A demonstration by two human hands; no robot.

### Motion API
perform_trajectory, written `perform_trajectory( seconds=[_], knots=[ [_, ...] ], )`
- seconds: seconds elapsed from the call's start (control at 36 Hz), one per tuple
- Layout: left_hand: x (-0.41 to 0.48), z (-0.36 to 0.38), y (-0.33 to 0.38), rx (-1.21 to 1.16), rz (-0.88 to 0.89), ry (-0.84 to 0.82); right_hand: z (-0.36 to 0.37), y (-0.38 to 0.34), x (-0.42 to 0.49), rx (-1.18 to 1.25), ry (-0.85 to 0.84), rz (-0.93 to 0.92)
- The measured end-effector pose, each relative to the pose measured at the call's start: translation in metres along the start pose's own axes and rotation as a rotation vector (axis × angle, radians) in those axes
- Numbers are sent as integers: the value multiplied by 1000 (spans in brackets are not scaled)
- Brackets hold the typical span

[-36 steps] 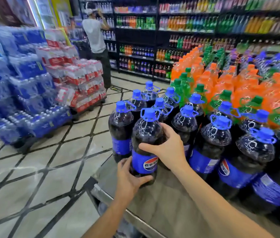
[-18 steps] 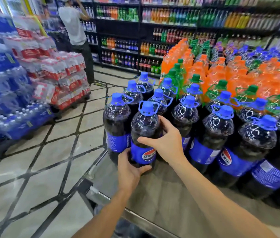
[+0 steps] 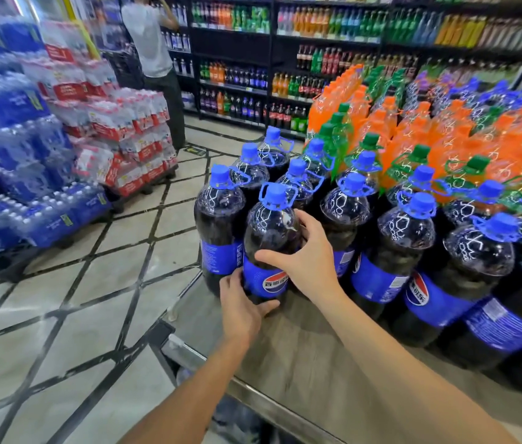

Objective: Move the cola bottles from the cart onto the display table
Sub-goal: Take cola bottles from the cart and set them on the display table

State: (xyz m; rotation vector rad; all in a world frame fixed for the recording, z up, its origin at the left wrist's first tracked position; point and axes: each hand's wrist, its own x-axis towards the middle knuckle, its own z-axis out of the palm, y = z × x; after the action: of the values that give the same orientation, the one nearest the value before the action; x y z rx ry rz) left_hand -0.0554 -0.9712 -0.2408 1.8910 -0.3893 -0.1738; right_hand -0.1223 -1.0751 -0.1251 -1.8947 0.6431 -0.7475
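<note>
The table (image 3: 311,363), a grey-topped display surface with a metal front edge, carries a dense block of large bottles behind and to the right of the grip. Farthest back from the grip stand orange soda bottles (image 3: 413,136) with green-capped bottles (image 3: 370,145) among them; nearer stand rows of cola bottles (image 3: 404,245) with blue caps and blue labels, upright and packed side by side. At the front left corner of that block stands the held cola bottle (image 3: 271,238), upright with its base on the table, touching a neighbour cola bottle (image 3: 219,219) to the left of the grip. The right hand (image 3: 309,261) wraps the bottle's right side at mid-height, thumb across the front just above the label, fingers curled round toward the back. The left hand (image 3: 242,302) grasps the lower part at the label's bottom edge, thumb along the front near the base. Both grips are closed on this one bottle. Bare table surface lies between the grip and the front edge. To the left of the grip, across the tiled floor (image 3: 77,299), stand stacked packs of bottled water (image 3: 29,155). Beyond, a person (image 3: 154,52) stands at dark drink shelves (image 3: 317,43). The cart cannot be identified with certainty.
</note>
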Motion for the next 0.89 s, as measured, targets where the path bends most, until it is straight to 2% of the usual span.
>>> perform_trajectory(
  seconds=[0.25, 0.47, 0.72, 0.89],
  knots=[
    [-2, -14, 15, 165, 20, -66, -4, -5, -1, -41, -43, 2],
    [7, -48, 17, 352, 122, -249, -4, -15, -5, -149, -48, 40],
    [9, -103, 27, 697, 398, -458, 6, -35, -32, -293, 32, 81],
    [4, -136, 46, 925, 743, -500, 9, -40, -86, -610, 14, 24]
  ],
)
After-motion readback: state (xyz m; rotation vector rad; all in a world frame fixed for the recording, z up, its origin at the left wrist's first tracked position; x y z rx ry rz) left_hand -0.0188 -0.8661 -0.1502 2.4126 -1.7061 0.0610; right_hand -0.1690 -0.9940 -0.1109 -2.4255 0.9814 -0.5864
